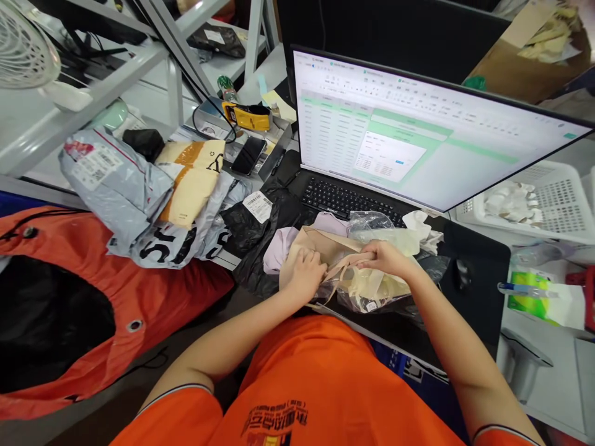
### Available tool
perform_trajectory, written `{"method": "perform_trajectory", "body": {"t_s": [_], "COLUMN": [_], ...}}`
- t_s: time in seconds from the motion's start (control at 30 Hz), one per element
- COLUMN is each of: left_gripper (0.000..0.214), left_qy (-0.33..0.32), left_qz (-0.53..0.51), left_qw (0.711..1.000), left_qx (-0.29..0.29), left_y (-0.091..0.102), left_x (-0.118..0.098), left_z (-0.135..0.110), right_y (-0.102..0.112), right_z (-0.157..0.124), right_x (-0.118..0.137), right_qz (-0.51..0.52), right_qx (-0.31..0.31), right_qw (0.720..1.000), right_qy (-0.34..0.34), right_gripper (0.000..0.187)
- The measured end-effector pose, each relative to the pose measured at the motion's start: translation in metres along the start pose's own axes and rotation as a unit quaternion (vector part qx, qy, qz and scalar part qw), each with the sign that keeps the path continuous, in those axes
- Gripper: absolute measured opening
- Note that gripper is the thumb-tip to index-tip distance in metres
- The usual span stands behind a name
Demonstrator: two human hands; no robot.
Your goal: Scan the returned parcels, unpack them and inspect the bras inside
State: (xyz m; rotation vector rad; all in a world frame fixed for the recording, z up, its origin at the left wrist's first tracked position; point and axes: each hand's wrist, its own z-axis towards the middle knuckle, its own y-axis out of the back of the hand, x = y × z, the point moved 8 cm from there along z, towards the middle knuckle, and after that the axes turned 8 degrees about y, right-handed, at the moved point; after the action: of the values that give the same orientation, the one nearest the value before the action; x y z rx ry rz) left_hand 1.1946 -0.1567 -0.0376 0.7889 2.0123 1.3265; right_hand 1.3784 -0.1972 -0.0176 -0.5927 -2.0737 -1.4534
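Note:
A beige garment (323,243) with thin straps lies bunched on the desk in front of me. My left hand (305,274) is on its left part, fingers bent and pressed into the fabric. At its right edge, my right hand (385,257) pinches a fold of the same cloth. Pale lilac cloth (279,249) shows behind and left of the garment. Under and beside my right hand is a clear plastic bag (372,290) with pale yellow contents. A black plastic mailer (260,238) with a white label lies left of the lilac cloth.
Behind the garment are a keyboard (330,197) and a large monitor (418,130). Several parcels (121,179) are piled at left, above an orange sack (144,310). A mouse (462,274), a scanner (523,365) and a white basket (562,204) are at right.

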Motion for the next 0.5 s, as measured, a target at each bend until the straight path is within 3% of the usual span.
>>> {"method": "perform_trajectory", "body": {"t_s": [0.13, 0.17, 0.23, 0.33, 0.4, 0.5], "left_gripper": [0.034, 0.032, 0.029, 0.040, 0.043, 0.042], "left_qy": [-0.027, -0.042, -0.067, -0.038, 0.033, 0.148], "left_qz": [-0.131, -0.201, -0.370, -0.560, -0.640, -0.689], "left_qw": [0.991, 0.979, 0.925, 0.818, 0.760, 0.706], "left_qx": [-0.003, 0.012, 0.063, 0.124, 0.113, 0.066], "left_y": [0.040, 0.050, 0.070, 0.085, 0.081, 0.057], "left_x": [0.016, 0.019, 0.028, 0.051, 0.076, 0.117], "left_z": [-0.007, -0.009, -0.014, -0.017, -0.014, -0.012], "right_y": [0.034, 0.040, 0.053, 0.082, 0.091, 0.068], "right_z": [-0.015, -0.017, -0.018, -0.019, -0.021, -0.023], "right_x": [0.034, 0.042, 0.052, 0.059, 0.060, 0.035], "right_qz": [0.245, 0.280, 0.307, 0.195, 0.066, 0.011], "right_qx": [-0.047, -0.058, -0.109, -0.271, -0.348, -0.344], "right_qw": [0.968, 0.958, 0.945, 0.942, 0.933, 0.939], "right_qy": [0.008, 0.006, 0.001, 0.029, 0.055, 0.010], "right_gripper": [0.035, 0.038, 0.042, 0.046, 0.046, 0.037]}}
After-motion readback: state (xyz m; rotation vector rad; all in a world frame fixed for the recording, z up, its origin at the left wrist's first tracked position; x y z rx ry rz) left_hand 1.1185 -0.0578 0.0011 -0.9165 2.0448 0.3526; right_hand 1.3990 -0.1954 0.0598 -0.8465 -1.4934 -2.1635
